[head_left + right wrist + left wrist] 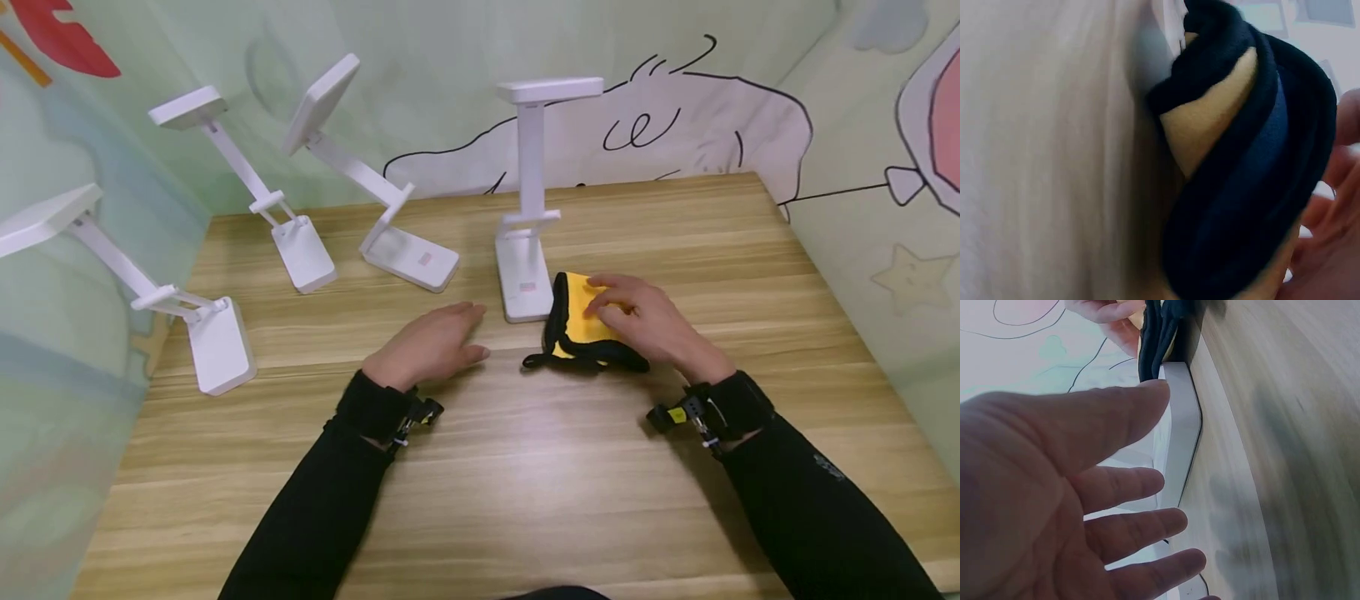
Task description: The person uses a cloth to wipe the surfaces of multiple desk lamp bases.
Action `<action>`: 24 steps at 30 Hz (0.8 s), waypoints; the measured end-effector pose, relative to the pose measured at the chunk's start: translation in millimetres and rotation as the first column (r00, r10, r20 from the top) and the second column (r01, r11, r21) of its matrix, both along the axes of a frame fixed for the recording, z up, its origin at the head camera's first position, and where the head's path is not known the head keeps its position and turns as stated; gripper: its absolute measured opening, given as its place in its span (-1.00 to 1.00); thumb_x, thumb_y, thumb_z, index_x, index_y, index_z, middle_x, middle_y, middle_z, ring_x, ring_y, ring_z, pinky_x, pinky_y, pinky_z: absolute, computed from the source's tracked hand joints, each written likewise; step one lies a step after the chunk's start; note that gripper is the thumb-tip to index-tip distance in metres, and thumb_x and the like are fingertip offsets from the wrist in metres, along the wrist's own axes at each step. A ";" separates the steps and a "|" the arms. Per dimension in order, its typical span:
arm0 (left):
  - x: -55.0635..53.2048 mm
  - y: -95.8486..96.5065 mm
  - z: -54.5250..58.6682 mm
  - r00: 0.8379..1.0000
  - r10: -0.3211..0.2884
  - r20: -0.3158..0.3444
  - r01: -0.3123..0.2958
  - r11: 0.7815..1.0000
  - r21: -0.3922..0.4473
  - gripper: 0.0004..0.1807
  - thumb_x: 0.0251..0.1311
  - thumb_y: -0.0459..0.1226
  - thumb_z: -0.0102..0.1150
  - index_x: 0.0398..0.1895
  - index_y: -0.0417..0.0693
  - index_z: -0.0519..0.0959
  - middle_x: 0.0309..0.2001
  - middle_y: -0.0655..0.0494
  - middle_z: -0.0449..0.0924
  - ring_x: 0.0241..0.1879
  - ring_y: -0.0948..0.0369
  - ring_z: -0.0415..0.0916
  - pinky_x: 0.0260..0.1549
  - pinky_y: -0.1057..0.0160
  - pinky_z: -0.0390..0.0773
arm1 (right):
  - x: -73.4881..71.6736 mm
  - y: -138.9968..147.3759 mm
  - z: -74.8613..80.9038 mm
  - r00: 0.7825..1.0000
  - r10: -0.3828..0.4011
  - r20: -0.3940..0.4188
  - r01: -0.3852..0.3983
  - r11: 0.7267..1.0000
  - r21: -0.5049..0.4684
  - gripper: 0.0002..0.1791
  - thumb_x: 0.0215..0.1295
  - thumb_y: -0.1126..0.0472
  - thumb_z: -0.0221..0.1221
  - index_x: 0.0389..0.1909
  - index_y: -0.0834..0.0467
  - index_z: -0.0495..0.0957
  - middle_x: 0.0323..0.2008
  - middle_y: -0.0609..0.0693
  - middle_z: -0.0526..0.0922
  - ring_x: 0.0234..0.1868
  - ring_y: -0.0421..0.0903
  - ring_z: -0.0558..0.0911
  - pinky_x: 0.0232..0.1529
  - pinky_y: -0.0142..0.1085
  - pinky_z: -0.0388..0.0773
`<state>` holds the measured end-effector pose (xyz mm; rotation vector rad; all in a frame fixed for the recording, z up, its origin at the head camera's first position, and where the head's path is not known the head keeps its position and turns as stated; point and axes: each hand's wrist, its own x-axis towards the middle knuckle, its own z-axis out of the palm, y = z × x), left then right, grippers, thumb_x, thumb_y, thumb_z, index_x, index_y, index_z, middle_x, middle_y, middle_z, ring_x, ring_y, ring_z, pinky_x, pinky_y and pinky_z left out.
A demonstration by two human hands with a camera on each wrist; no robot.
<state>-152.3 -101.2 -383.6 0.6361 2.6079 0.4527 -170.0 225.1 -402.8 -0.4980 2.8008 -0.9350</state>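
A folded yellow cloth with black edging lies on the table just right of the base of a white desk lamp. My right hand rests over the cloth's right side, its loosely bent fingers touching the yellow face. Seen from the right wrist, the cloth's black-edged folds hide part of that hand. My left hand hovers low at the lamp base's left front, fingers extended and holding nothing. The left wrist view shows its thumb and fingers spread apart, near the lamp base's side.
More white folding desk lamps stand to the left: one beside the nearest lamp, one behind it to the left, and one at the table's left edge. Printed walls enclose the wooden table at the back and sides.
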 end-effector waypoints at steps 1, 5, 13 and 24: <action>-0.5 0.3 -0.1 1.000 -0.001 -0.003 0.001 1.000 0.001 -0.21 0.53 -0.02 0.15 0.66 -0.16 0.17 0.62 -0.18 0.20 0.63 -0.03 0.14 0.59 0.01 0.17 | 3.4 -1.8 -0.4 0.999 -0.041 -0.034 0.043 0.998 0.046 -0.58 0.53 0.00 0.14 -0.05 0.32 0.67 0.42 0.33 0.44 0.44 0.40 0.37 0.32 0.30 0.37; -2.7 2.6 -0.8 1.000 -0.010 -0.018 0.010 1.000 0.003 -0.22 0.53 -0.02 0.15 0.66 -0.17 0.19 0.62 -0.18 0.21 0.62 -0.03 0.15 0.59 0.01 0.18 | 19.9 -14.5 -0.8 0.983 -0.158 -0.094 0.180 0.935 0.307 0.15 0.24 -0.55 0.23 0.37 0.42 0.32 0.36 0.53 0.30 0.24 0.58 0.41 0.09 0.44 0.49; -8.0 13.5 -4.8 0.997 -0.036 -0.064 0.036 0.999 -0.006 -0.23 0.52 -0.04 0.18 0.65 -0.15 0.21 0.61 -0.17 0.24 0.61 -0.03 0.19 0.57 0.03 0.20 | 29.8 -28.2 0.4 0.998 -0.029 -0.060 0.051 0.913 0.404 -0.12 0.34 -0.10 0.33 0.47 0.35 0.28 0.21 0.47 0.48 0.12 0.48 0.50 0.04 0.28 0.53; -11.1 40.9 -20.1 0.977 -0.176 -0.117 0.174 0.984 -0.033 -0.15 0.51 -0.07 0.21 0.69 -0.17 0.08 0.72 -0.16 -0.11 0.70 -0.09 -0.17 0.64 0.05 -0.02 | 4.8 -4.9 34.6 0.970 -0.089 -0.227 0.119 0.985 0.126 -0.49 0.23 0.44 0.28 0.23 0.35 0.48 0.21 0.41 0.51 0.05 0.31 0.56 0.03 0.24 0.57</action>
